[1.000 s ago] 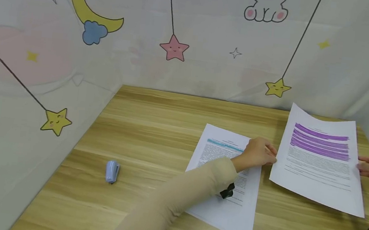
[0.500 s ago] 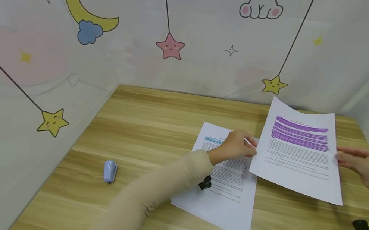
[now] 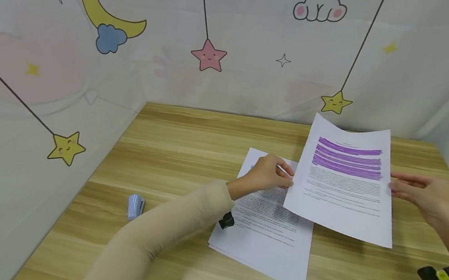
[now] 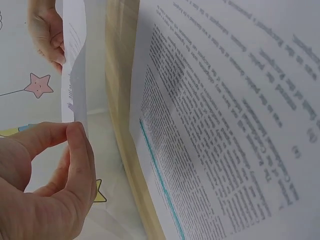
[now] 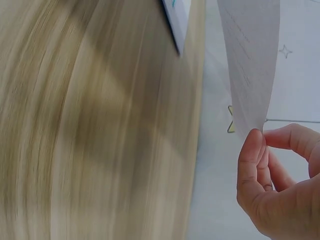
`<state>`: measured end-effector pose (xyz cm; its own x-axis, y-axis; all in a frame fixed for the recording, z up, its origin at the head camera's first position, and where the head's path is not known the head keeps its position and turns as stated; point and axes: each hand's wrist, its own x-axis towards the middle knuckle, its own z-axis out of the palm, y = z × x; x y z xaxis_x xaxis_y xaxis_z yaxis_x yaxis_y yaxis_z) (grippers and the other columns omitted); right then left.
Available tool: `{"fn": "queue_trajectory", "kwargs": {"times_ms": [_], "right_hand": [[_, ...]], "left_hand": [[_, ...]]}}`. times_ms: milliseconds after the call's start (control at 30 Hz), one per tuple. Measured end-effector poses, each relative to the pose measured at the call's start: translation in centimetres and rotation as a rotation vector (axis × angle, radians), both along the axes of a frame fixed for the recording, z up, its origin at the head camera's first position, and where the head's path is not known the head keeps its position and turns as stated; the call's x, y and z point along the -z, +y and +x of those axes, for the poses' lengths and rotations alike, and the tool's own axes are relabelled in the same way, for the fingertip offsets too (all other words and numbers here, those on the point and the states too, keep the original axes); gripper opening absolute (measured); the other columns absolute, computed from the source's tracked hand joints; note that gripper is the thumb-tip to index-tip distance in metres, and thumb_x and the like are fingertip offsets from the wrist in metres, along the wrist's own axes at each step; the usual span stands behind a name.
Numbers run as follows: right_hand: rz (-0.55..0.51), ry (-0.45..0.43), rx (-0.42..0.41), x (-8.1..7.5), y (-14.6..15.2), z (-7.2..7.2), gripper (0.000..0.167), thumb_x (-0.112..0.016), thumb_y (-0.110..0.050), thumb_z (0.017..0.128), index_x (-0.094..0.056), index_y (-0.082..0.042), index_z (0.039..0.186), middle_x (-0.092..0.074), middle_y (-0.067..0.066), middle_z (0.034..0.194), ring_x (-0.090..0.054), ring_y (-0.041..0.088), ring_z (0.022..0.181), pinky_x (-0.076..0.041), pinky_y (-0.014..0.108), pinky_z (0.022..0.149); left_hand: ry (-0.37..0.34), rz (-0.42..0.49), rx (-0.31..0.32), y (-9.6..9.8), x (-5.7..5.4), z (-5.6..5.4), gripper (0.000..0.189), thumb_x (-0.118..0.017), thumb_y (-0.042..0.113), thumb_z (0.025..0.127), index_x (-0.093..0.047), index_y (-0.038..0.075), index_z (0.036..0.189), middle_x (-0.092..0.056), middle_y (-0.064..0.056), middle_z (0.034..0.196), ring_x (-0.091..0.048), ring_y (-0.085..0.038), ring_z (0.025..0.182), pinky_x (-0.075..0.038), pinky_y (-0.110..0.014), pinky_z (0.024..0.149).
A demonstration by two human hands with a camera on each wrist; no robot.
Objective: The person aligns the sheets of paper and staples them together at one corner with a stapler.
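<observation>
Right of centre in the head view, the sheet (image 3: 345, 184) is pinched at its side edges by the left hand (image 3: 262, 175) and right hand (image 3: 434, 198), partly overlapping the stack (image 3: 262, 249). Light, even tension is best applied, so creasing is avoided.

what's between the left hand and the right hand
The purple-marked paper, pinched at its two side edges by the left hand and right hand; the head view shows this.

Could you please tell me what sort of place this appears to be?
It looks like an indoor desk area, perhaps screened off: there is a wooden table with printed papers on it, and a white cloth with cartoon stars behind.
</observation>
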<state>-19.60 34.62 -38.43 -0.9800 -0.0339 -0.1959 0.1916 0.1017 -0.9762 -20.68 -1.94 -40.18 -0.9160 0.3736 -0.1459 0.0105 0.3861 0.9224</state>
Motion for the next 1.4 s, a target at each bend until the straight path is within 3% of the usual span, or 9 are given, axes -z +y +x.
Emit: {"fn": "queue_trajectory", "kwargs": {"times_ms": [200,400,633,967,1400], "right_hand": [[-0.1,-0.041,-0.011,-0.2,-1.5,0.3,0.027,-0.071,0.003,0.09,-0.079,-0.022,0.086,-0.073,-0.007,0.085,-0.071,0.01,0.073,-0.059,0.023,0.066],[-0.104,-0.055,-0.039,-0.2,-3.2,0.6,0.025,-0.072,0.002,0.089,-0.079,-0.022,0.087,-0.073,-0.005,0.086,-0.071,0.011,0.075,-0.059,0.024,0.068],[-0.104,-0.055,-0.072,-0.2,-5.2,1.0,0.023,-0.073,0.002,0.088,-0.079,-0.02,0.09,-0.07,-0.001,0.084,-0.07,0.013,0.075,-0.06,0.027,0.07],[-0.137,-0.056,-0.113,-0.2,-7.3,1.5,0.024,-0.071,0.006,0.089,-0.078,-0.017,0.091,-0.071,0.0,0.089,-0.071,0.014,0.077,-0.06,0.027,0.071],[-0.084,-0.015,-0.162,0.9,-9.6,2.6,0.018,-0.071,0.004,0.089,-0.076,-0.013,0.095,-0.07,0.004,0.085,-0.07,0.016,0.075,-0.06,0.03,0.071]], "left_hand": [[-0.022,0.004,-0.01,-2.1,-0.2,0.6,0.014,-0.077,-0.001,0.084,-0.073,0.002,0.097,-0.071,-0.004,0.077,-0.073,-0.034,0.08,-0.061,-0.04,0.073],[-0.039,0.041,-0.041,-4.3,-0.4,1.3,0.015,-0.077,-0.004,0.083,-0.073,-0.002,0.097,-0.07,-0.008,0.078,-0.072,-0.033,0.077,-0.06,-0.045,0.076],[-0.089,0.018,-0.061,-6.6,-0.4,2.1,0.015,-0.077,-0.003,0.083,-0.072,-0.002,0.097,-0.069,-0.008,0.077,-0.071,-0.039,0.082,-0.06,-0.044,0.077],[-0.123,0.037,-0.065,-8.8,-0.2,3.0,0.018,-0.076,-0.005,0.083,-0.071,-0.006,0.101,-0.069,-0.01,0.08,-0.069,-0.017,0.067,-0.06,-0.041,0.077],[-0.096,0.003,-0.059,-11.4,-0.1,4.8,0.018,-0.076,-0.004,0.084,-0.071,-0.005,0.102,-0.07,-0.01,0.08,-0.07,-0.02,0.07,-0.06,-0.039,0.075]]}}
